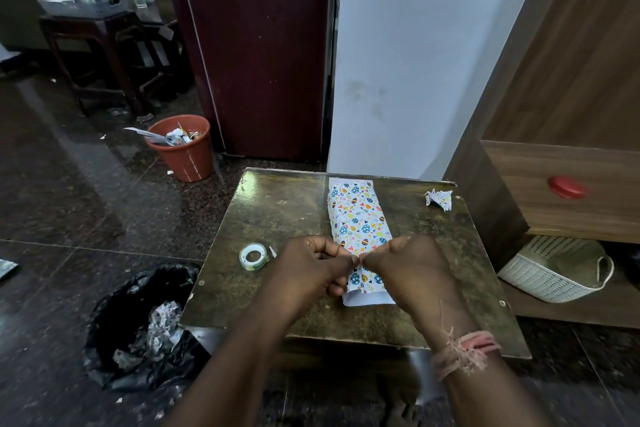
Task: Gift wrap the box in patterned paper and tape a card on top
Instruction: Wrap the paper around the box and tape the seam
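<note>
The box, wrapped in white paper printed with coloured eggs and hearts, lies lengthwise on the small worn table. Its near end is an open paper flap with the white inside showing. My left hand and right hand hover over that near end with fingers curled. Their fingertips meet and pinch a small clear piece between them, apparently tape. A roll of clear tape lies flat on the table just left of my left hand. No card is in view.
A crumpled paper scrap sits at the table's far right corner. On the floor are an orange bin full of scraps, a black rubbish bag at the near left, and a white basket under the wooden cabinet on the right.
</note>
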Demonstrator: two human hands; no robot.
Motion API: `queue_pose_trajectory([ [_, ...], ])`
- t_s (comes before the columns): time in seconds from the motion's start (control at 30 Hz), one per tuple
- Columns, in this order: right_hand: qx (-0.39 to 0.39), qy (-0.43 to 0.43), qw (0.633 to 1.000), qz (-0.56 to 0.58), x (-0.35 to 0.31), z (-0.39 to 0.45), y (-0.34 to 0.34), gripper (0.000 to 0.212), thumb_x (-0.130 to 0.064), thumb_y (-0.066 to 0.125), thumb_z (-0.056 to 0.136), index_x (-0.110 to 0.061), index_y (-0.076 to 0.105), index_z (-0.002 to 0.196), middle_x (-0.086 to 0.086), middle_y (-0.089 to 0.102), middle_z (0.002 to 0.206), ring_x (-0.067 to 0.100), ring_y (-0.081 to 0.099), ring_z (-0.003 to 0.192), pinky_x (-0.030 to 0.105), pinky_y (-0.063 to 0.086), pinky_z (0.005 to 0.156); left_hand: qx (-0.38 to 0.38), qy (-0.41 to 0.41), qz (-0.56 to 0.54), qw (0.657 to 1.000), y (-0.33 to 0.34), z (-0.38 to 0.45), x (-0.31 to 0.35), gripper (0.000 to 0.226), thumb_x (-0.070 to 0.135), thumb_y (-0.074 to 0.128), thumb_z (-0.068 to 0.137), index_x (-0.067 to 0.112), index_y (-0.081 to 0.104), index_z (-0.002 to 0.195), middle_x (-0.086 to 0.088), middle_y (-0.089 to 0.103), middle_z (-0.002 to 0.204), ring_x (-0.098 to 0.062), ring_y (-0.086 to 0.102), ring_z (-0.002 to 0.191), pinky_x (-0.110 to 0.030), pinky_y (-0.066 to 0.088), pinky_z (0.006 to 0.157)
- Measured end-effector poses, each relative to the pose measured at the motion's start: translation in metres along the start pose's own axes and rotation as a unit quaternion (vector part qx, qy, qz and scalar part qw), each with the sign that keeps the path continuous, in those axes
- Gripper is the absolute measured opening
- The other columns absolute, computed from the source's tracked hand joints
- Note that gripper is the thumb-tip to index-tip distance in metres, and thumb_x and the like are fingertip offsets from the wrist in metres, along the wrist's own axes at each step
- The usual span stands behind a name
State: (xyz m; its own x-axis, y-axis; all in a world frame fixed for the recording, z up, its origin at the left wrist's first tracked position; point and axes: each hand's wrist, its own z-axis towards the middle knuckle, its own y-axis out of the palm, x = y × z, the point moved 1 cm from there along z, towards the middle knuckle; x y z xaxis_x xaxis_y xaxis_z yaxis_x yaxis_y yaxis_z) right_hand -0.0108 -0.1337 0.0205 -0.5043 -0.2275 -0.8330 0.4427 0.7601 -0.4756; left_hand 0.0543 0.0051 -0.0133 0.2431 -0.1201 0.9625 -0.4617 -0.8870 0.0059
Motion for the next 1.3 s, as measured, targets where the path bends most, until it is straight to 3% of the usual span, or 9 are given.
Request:
queue_pose_trajectory([
  [0.17, 0.03, -0.037, 0.997, -0.057, 0.001, -0.003, 0.002, 0.02, -0.019, 0.078, 0.078, -0.013, 0.068, 0.062, -0.001, 0.065, 0.057, 0.016, 0.06, 0.055, 0.023, 0.04, 0.053, 0.024, 0.011, 0.013, 1.0, 0.001, 0.003, -0.001, 0.014, 0.001, 0.079, 0.085, -0.002, 0.066, 0.089, -0.008, 0.065, 0.061, -0.013, 0.059, 0.048, -0.023, 0.05, 0.046],
  [0.7, 0.058, -0.043, 0.993, -0.092, -0.003, -0.008, 0.004, 0.012, -0.025, 0.076, 0.08, -0.017, 0.072, 0.072, -0.004, 0.069, 0.066, 0.01, 0.063, 0.061, 0.02, 0.033, 0.048, 0.051, 0.032, 0.038, 0.997, 0.001, 0.005, -0.003, 0.014, 0.005, 0.081, 0.085, 0.001, 0.068, 0.088, -0.005, 0.067, 0.062, -0.013, 0.062, 0.052, -0.027, 0.051, 0.052],
  [0.9, 0.067, -0.048, 0.99, -0.116, -0.004, -0.01, 0.005, 0.013, -0.025, 0.077, 0.08, -0.018, 0.069, 0.074, -0.002, 0.069, 0.074, 0.017, 0.065, 0.071, 0.02, 0.036, 0.05, 0.05, 0.025, 0.041, 0.998, -0.001, 0.006, -0.004, 0.016, 0.007, 0.082, 0.083, 0.002, 0.068, 0.088, -0.004, 0.067, 0.062, -0.013, 0.061, 0.052, -0.028, 0.051, 0.053],
  [1.03, 0.066, -0.022, 0.993, -0.092, -0.002, -0.007, 0.0, 0.035, -0.032, 0.086, 0.076, -0.016, 0.059, 0.091, -0.001, 0.063, 0.086, 0.016, 0.058, 0.074, 0.024, 0.031, 0.05, 0.046, 0.011, 0.034, 0.998, 0.0, 0.007, -0.005, 0.017, 0.008, 0.083, 0.084, 0.001, 0.068, 0.09, -0.006, 0.066, 0.062, -0.012, 0.059, 0.051, -0.026, 0.05, 0.049],
  [1.2, 0.033, -0.005, 0.998, -0.056, 0.002, 0.001, -0.001, 0.028, -0.028, 0.086, 0.076, -0.009, 0.066, 0.073, 0.005, 0.068, 0.067, 0.019, 0.06, 0.061, 0.026, 0.039, 0.055, 0.043, -0.028, -0.007, 0.999, 0.001, 0.007, -0.006, 0.017, 0.009, 0.081, 0.085, 0.001, 0.066, 0.089, -0.008, 0.065, 0.063, -0.01, 0.052, 0.045, -0.021, 0.044, 0.042],
  [1.3, 0.03, -0.007, 0.998, -0.052, 0.002, 0.001, -0.002, 0.025, -0.026, 0.083, 0.08, -0.01, 0.066, 0.071, 0.004, 0.068, 0.065, 0.019, 0.061, 0.062, 0.026, 0.041, 0.057, 0.051, -0.041, -0.013, 0.998, -0.002, 0.006, -0.008, 0.022, 0.015, 0.083, 0.084, 0.003, 0.064, 0.086, -0.006, 0.062, 0.059, -0.01, 0.05, 0.042, -0.019, 0.04, 0.04],
])
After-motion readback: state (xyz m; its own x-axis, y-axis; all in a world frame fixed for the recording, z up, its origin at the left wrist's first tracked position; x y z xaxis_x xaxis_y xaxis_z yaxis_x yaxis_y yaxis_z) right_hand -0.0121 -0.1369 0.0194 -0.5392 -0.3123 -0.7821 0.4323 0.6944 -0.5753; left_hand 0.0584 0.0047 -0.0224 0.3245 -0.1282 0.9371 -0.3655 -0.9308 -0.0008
